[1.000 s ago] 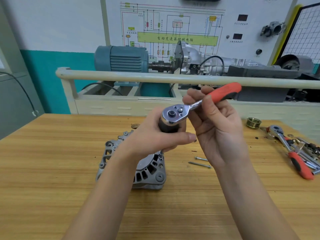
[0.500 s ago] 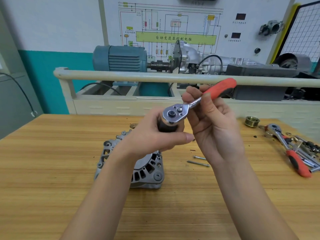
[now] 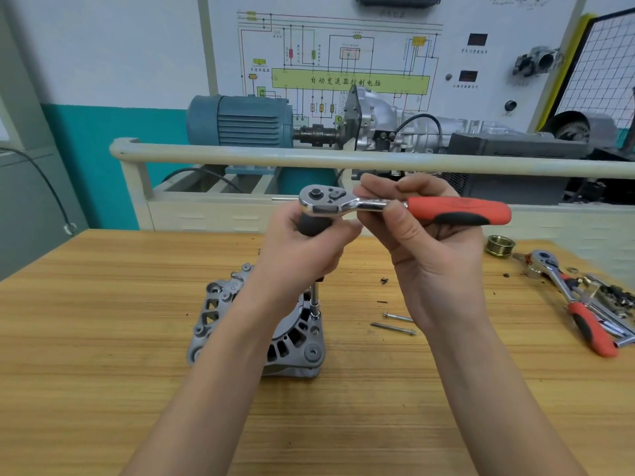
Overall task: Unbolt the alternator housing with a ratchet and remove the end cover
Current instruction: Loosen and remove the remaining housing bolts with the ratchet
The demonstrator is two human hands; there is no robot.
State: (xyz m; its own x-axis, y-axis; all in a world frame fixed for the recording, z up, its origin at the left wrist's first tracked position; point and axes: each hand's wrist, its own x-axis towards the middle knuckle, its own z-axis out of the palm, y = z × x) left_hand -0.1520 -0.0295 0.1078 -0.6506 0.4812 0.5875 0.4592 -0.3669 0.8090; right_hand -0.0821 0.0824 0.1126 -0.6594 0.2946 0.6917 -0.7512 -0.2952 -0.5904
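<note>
I see the alternator [image 3: 256, 333] sitting on the wooden tabletop [image 3: 103, 338], a little left of centre, its grey finned end cover facing up toward me and partly hidden behind my left forearm. An extension bar [image 3: 315, 300] stands upright on a bolt at the housing's right edge, its long axis vertical. On top of it sits the ratchet [image 3: 395, 206], which lies level with its long axis running left to right: chrome head to the left, red and black handle pointing right.

My left hand [image 3: 305, 252] has its grip wrapped round the dark piece just under the ratchet head. My right hand [image 3: 429, 242] holds the ratchet from below, the thumb pressed over the chrome shank just beside the red handle.

Counting outward: two long bolts [image 3: 395, 322] lie loose on the tabletop right of the alternator, apart from it. One ribbed brass-coloured pulley [image 3: 500, 245] stands farther right. One second ratchet [image 3: 570, 297] with a red handle lies at the right edge among small metal parts I cannot make out.

Behind the tabletop runs a cream rail [image 3: 343, 159], then a blue electric motor [image 3: 240, 121] coupled to a silver gearbox [image 3: 388, 121], with a wiring diagram board [image 3: 343, 56] on the wall.
</note>
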